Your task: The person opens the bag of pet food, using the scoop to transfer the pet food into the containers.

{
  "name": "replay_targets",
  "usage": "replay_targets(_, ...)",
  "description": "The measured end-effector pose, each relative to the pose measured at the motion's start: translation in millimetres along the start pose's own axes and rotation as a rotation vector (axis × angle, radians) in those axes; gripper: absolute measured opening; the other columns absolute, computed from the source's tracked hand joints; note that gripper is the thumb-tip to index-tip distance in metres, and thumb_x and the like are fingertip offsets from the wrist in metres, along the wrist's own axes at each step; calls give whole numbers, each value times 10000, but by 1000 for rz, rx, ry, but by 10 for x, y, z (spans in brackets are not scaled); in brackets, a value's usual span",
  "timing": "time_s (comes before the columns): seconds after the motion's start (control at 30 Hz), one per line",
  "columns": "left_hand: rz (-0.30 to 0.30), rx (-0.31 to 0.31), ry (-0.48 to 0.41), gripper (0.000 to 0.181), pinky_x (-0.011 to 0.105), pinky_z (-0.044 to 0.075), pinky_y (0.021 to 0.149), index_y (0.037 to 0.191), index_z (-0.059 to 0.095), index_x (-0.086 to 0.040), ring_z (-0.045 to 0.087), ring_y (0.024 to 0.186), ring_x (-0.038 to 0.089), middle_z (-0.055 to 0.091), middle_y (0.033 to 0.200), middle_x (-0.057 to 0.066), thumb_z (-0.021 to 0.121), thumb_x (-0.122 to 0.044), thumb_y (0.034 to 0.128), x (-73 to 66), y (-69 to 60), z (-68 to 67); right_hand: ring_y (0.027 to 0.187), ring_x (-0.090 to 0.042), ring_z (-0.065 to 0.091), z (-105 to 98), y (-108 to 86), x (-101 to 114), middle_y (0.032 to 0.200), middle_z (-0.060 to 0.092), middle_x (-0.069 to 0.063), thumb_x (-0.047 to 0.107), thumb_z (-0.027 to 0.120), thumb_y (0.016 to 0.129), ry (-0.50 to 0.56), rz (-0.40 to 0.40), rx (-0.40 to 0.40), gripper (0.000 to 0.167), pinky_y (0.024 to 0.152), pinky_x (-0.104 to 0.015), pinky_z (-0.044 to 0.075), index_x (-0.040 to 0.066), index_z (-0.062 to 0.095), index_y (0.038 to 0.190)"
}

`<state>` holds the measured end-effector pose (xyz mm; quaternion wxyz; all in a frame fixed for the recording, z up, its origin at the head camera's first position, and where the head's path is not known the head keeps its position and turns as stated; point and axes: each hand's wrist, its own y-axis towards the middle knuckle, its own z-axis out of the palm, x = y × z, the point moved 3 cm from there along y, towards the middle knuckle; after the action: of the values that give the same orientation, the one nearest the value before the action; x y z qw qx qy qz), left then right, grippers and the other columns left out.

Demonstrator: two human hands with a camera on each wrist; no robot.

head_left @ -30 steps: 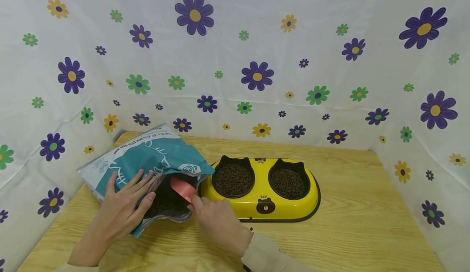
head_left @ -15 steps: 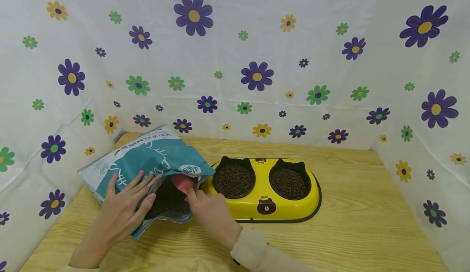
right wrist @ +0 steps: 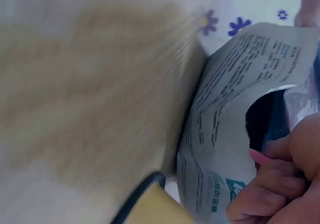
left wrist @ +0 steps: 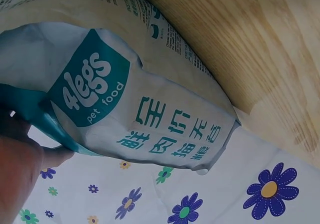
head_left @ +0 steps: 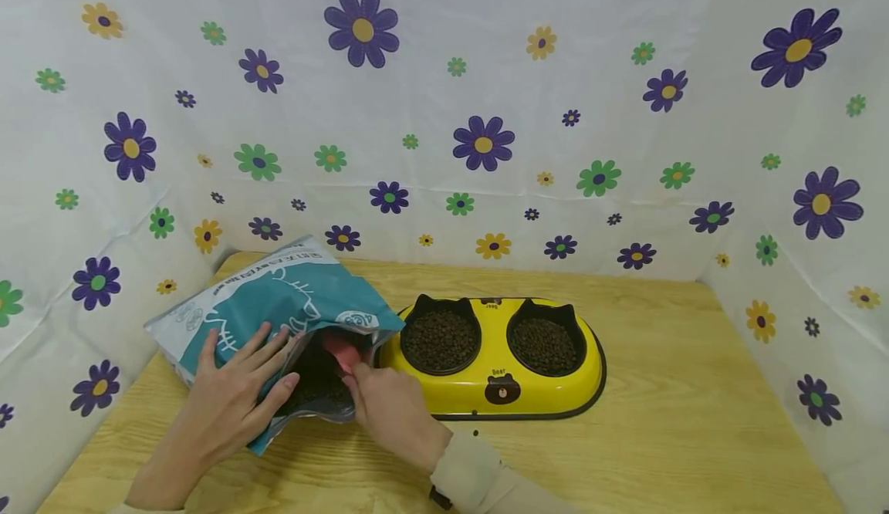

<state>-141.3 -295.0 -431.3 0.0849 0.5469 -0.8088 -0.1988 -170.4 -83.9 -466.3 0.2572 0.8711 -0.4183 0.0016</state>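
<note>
A teal and white pet food bag point(head_left: 278, 298) lies tilted on the table with its mouth toward me; dark kibble shows inside. My left hand point(head_left: 236, 394) rests on the bag's top face with fingers spread, its thumb by the mouth's edge. The left wrist view shows the bag's printed face point(left wrist: 95, 84) beyond part of that hand point(left wrist: 22, 169). With curled fingers, my right hand point(head_left: 389, 410) grips the handle of a pink scoop point(head_left: 345, 356). The scoop's head is inside the bag, partly in shadow. In the right wrist view, only a sliver of scoop point(right wrist: 259, 157) shows past the fingers point(right wrist: 272, 184).
Right of the bag stands a yellow double pet bowl point(head_left: 454, 398); both black cat-eared bowls hold brown kibble point(head_left: 441, 342). A stray pellet point(head_left: 475, 433) lies in front of it. Flower-print fabric point(head_left: 556, 5) encloses the wooden table point(head_left: 694, 383) at the back and sides.
My right hand has shifted a little left and down, and the scoop has gone deeper into the bag's mouth. My left hand stays on the bag.
</note>
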Motion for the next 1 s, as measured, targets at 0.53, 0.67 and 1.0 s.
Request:
replay_targets(0.53,-1,19,15,532,790,74,1167,1444,607,-129,505,1419,390,570,1502,130,582,-437,1011,-9,-15,0,500,20,325,33,-56,-29,572,358,107,199,560,1053,653,264,103,340,474,-136,259,106,609,730)
replay_targets(0.67,-10,27,10,532,790,59,1171,1445,605,-125,501,1420,396,567,1505,133,576,-437,1015,-10,-14,5,491,19,330,82,-100,-23,568,368,103,217,542,1063,679,269,119,346,463,-149,263,107,617,744)
replay_targets(1.0,-12,28,12,531,788,48,1173,1440,608,-117,490,1431,393,563,1508,133,571,-435,1017,-20,-17,8,542,6,365,121,-161,11,604,414,93,238,539,1068,747,300,176,299,503,-160,293,70,708,887)
